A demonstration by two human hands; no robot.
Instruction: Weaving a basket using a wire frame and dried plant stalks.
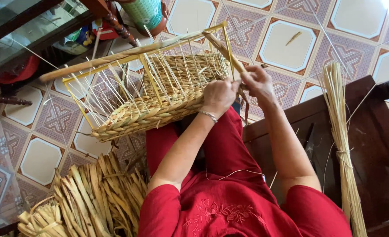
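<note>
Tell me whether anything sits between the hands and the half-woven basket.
Nothing visible does. The left hand rests on the woven basket at its near end, and the right hand grips a strand beside the yellow frame. Both are already in contact with the work.

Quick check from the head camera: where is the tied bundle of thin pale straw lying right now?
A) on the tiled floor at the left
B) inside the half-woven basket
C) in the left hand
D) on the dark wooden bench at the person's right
D: the straw bundle lies along the dark wooden bench at the right, apart from both hands at the half-woven basket.
</note>
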